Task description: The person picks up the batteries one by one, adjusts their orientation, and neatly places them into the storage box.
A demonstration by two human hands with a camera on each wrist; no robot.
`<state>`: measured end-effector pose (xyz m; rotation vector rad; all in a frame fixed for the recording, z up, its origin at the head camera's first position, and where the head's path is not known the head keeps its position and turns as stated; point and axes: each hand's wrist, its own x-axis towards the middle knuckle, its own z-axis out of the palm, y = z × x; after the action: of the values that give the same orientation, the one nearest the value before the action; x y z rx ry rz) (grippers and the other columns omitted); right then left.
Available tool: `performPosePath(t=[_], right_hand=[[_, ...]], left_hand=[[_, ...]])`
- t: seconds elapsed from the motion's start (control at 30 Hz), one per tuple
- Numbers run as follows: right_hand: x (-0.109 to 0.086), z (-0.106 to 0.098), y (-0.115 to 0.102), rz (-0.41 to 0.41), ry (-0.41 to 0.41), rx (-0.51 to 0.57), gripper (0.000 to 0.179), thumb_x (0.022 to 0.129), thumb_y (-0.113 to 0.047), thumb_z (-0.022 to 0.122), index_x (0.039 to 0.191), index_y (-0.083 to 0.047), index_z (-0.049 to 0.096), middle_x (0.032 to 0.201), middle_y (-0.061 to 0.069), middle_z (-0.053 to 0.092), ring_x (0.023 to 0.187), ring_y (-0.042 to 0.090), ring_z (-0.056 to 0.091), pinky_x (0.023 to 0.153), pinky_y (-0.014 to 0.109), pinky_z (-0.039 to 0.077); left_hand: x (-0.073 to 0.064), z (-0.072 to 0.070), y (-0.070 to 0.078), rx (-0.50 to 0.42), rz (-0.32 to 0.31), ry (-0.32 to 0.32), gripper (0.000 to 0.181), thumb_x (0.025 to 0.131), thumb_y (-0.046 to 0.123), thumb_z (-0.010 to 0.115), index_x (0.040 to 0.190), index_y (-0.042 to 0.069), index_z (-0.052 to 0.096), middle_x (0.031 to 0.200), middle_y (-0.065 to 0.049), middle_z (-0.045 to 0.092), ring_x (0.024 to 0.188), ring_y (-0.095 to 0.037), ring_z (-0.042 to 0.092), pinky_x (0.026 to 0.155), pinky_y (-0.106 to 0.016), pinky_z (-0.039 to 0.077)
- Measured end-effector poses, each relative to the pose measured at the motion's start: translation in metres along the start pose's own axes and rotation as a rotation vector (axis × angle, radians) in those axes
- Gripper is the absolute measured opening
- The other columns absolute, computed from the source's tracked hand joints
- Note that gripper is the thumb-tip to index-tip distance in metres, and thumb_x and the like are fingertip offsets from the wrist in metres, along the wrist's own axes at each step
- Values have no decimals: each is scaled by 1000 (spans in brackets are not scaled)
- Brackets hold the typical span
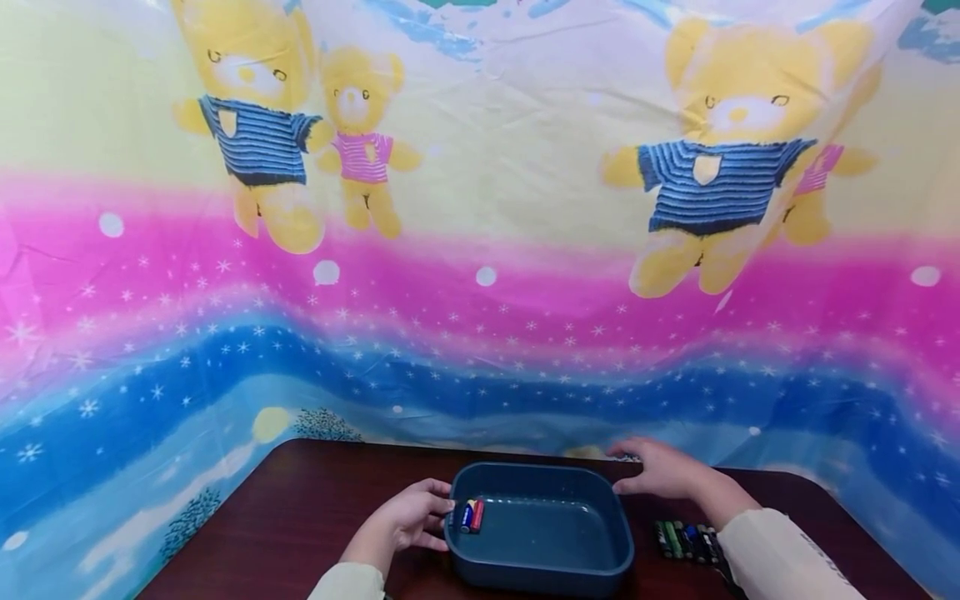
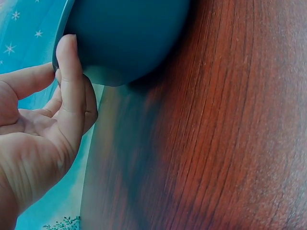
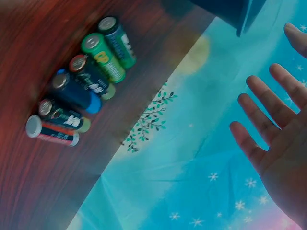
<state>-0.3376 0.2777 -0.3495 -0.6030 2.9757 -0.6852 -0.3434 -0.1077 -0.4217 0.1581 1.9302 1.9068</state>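
A dark blue-grey rectangular plastic tub (image 1: 540, 575) with rounded corners stands on the table. Inside, against its left wall, are a blue battery (image 1: 467, 517) and a red battery (image 1: 477, 517) side by side. My left hand (image 1: 412, 512) holds the tub's left rim; in the left wrist view, thumb and fingers meet at the edge of the tub wall (image 2: 129, 38). My right hand (image 1: 663, 471) is by the back right corner, its fingers spread and nothing in them. In the right wrist view its palm faces the camera, apart from the tub corner (image 3: 230, 12).
A row of several batteries (image 3: 103, 57), green, black and blue, lies on the dark wood table (image 1: 300, 517) right of the tub, near my right forearm. A cloth printed with bears (image 1: 480, 333) hangs behind the table and along its sides.
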Motion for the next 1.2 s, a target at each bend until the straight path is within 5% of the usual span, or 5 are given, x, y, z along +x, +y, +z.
performPosePath(t=[0.23, 0.77, 1.2], right_hand=[[-10, -1, 11, -9, 13, -29, 53, 76, -39, 73, 119, -12, 59, 124, 17, 51, 112, 40, 47, 85, 56, 41], [-34, -3, 50, 84, -50, 100, 52, 77, -34, 73, 118, -6, 58, 116, 18, 55, 108, 41, 49, 84, 56, 42], [-64, 1, 92, 113, -135, 225, 53, 77, -12, 73, 119, 12, 50, 113, 29, 53, 105, 49, 48, 82, 56, 42]], left_hand=[[0, 0, -1, -4, 3, -2, 36, 89, 4, 51, 123, -3, 40, 97, -19, 57, 75, -21, 58, 63, -42, 55], [4, -1, -2, -14, -20, -2, 35, 89, 5, 52, 123, -1, 41, 96, -18, 58, 74, -19, 59, 64, -41, 55], [3, -2, -2, -5, -18, -18, 38, 90, 6, 52, 124, -2, 40, 96, -17, 58, 74, -18, 58, 64, -40, 55]])
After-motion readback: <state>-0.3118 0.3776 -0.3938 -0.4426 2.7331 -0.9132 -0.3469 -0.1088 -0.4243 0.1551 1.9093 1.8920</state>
